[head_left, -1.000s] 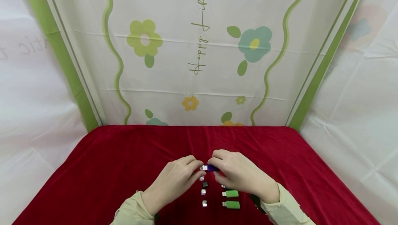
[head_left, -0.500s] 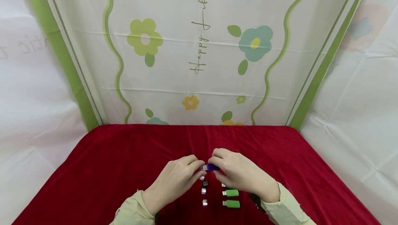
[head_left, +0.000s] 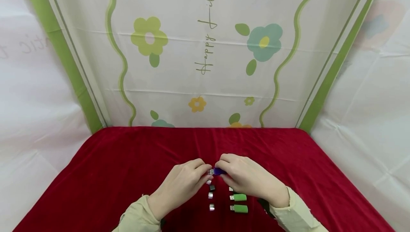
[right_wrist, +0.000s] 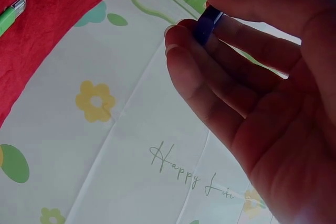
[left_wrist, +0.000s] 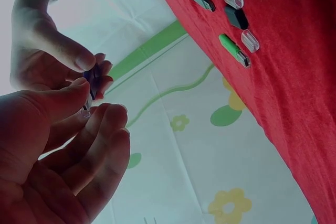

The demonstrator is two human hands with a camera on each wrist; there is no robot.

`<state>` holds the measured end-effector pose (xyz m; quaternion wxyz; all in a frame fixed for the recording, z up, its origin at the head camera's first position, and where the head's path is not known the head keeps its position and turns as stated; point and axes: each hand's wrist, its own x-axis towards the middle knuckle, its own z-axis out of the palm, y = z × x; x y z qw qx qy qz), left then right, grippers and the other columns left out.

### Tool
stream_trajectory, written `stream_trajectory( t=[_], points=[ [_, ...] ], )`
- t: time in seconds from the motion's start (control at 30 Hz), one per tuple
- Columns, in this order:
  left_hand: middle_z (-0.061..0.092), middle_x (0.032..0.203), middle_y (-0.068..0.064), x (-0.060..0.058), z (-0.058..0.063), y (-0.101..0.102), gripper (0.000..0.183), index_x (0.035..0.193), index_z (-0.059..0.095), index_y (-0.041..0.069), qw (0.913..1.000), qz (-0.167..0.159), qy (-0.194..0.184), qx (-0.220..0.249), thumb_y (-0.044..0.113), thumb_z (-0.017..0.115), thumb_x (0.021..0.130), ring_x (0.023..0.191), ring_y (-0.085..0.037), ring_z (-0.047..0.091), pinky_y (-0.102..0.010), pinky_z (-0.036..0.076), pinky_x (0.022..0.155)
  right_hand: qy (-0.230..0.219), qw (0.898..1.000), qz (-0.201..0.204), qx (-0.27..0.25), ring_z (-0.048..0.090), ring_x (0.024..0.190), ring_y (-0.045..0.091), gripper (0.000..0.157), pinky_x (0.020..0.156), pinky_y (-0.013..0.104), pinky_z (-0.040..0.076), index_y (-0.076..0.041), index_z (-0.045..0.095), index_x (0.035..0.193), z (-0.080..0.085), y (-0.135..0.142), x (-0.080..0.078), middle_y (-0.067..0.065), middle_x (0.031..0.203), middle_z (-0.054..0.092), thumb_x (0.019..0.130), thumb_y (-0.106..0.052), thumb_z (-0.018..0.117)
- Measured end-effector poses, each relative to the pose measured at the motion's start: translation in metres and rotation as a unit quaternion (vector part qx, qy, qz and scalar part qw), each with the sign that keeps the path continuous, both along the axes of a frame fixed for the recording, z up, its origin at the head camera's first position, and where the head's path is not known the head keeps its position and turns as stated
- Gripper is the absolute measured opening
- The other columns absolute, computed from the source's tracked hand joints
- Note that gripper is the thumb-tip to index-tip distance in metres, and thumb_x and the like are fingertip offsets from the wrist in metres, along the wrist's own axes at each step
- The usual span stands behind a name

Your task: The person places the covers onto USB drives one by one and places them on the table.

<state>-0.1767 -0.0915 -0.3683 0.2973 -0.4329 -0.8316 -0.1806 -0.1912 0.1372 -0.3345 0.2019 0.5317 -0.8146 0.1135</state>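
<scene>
Over the red cloth, my right hand (head_left: 251,177) pinches a blue-purple USB stick (head_left: 219,171) between thumb and fingers, its metal plug facing left. My left hand (head_left: 182,182) holds a small clear cap (head_left: 210,172) at the plug end. Plug and cap overlap in the head view. Seen from the right wrist, the stick's blue body (right_wrist: 208,25) lies between thumb and fingertips. In the left wrist view the cap (left_wrist: 86,113) shows below the left thumb tip, partly hidden by fingers.
Two green USB sticks (head_left: 238,209) lie below the right hand, with another plug (head_left: 231,189) partly hidden by it. Loose caps stand in a column to their left, clear ones (head_left: 211,207) and a black one (head_left: 212,188). White printed curtains (head_left: 205,47) enclose the red table (head_left: 144,150).
The clear cap has gone from the plug's tip to overlapping the plug as the hands stay close together. The head view has tilted slightly.
</scene>
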Motion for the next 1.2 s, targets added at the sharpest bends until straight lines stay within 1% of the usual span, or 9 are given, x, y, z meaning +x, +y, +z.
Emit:
stream_trajectory(
  t=[0.2, 0.4, 0.6, 0.73, 0.83, 0.93, 1.03, 1.2],
  points=[
    [0.064, 0.082, 0.002, 0.0009, -0.0003, -0.0002, 0.020, 0.099, 0.072, 0.004, 0.9999, 0.007, -0.008, -0.008, 0.013, 0.081, 0.083, 0.063, -0.005, 0.051, -0.012, 0.044, 0.056, -0.003, 1.000, 0.004, 0.002, 0.045, 0.071, 0.004, 0.017, 0.067, 0.010, 0.042, -0.008, 0.065, 0.093, 0.0001, -0.0006, -0.0008, -0.004, 0.086, 0.054, 0.080, 0.003, 0.069],
    [0.064, 0.082, 0.002, 0.0004, -0.0015, -0.0006, 0.021, 0.100, 0.072, 0.004, 0.9998, 0.010, -0.007, -0.013, 0.012, 0.081, 0.082, 0.063, -0.005, 0.052, -0.012, 0.045, 0.056, -0.013, 1.000, 0.011, 0.010, 0.046, 0.072, 0.005, 0.017, 0.068, 0.011, 0.042, -0.006, 0.065, 0.094, 0.0003, -0.0004, -0.0011, -0.002, 0.087, 0.055, 0.080, 0.004, 0.065],
    [0.064, 0.082, 0.002, -0.0002, -0.0014, -0.0004, 0.020, 0.099, 0.072, 0.004, 1.0000, 0.002, -0.003, -0.007, 0.012, 0.081, 0.083, 0.062, -0.005, 0.050, -0.011, 0.043, 0.056, -0.012, 1.000, 0.017, 0.007, 0.045, 0.071, 0.004, 0.020, 0.067, 0.010, 0.041, -0.007, 0.066, 0.093, 0.0012, -0.0006, -0.0012, -0.002, 0.086, 0.054, 0.077, 0.006, 0.069],
    [0.063, 0.081, 0.002, 0.0008, -0.0006, -0.0002, 0.020, 0.099, 0.073, 0.004, 1.0000, 0.003, -0.004, -0.009, 0.012, 0.081, 0.083, 0.061, -0.004, 0.049, -0.010, 0.043, 0.055, -0.029, 0.999, 0.016, 0.008, 0.045, 0.070, 0.003, 0.019, 0.066, 0.008, 0.040, -0.006, 0.067, 0.094, 0.0008, -0.0006, -0.0007, -0.003, 0.086, 0.053, 0.079, 0.004, 0.071],
    [0.063, 0.081, 0.002, 0.0017, -0.0001, -0.0001, 0.021, 0.100, 0.073, 0.004, 0.9999, 0.005, -0.007, -0.009, 0.012, 0.081, 0.083, 0.062, -0.005, 0.050, -0.010, 0.044, 0.056, -0.042, 0.999, 0.014, 0.012, 0.046, 0.071, 0.002, 0.021, 0.066, 0.007, 0.040, -0.006, 0.068, 0.096, 0.0010, -0.0001, -0.0004, -0.003, 0.087, 0.053, 0.079, 0.003, 0.075],
    [0.064, 0.083, 0.001, 0.0023, 0.0000, -0.0004, 0.024, 0.102, 0.073, 0.003, 0.9999, 0.009, -0.011, -0.009, 0.011, 0.082, 0.082, 0.063, -0.005, 0.051, -0.011, 0.046, 0.058, -0.037, 0.999, 0.012, 0.013, 0.047, 0.072, 0.003, 0.022, 0.067, 0.007, 0.040, -0.006, 0.068, 0.096, 0.0014, 0.0000, -0.0003, -0.002, 0.087, 0.054, 0.078, 0.003, 0.078],
    [0.064, 0.084, 0.001, 0.0026, -0.0004, -0.0005, 0.026, 0.103, 0.073, 0.002, 0.9998, 0.012, -0.014, -0.008, 0.011, 0.083, 0.081, 0.065, -0.006, 0.053, -0.012, 0.047, 0.059, -0.024, 1.000, 0.010, 0.012, 0.045, 0.070, 0.003, 0.020, 0.065, 0.008, 0.039, -0.008, 0.068, 0.094, 0.0016, -0.0002, 0.0000, -0.003, 0.086, 0.053, 0.078, 0.002, 0.075],
    [0.062, 0.080, 0.002, 0.0023, -0.0015, 0.0000, 0.023, 0.100, 0.073, 0.003, 0.9997, 0.021, -0.016, -0.002, 0.014, 0.082, 0.082, 0.062, -0.004, 0.049, -0.010, 0.043, 0.056, -0.017, 1.000, 0.009, 0.006, 0.040, 0.065, 0.002, 0.018, 0.061, 0.009, 0.036, -0.009, 0.068, 0.091, 0.0028, 0.0001, 0.0010, -0.004, 0.082, 0.050, 0.078, 0.003, 0.070]
  ],
)
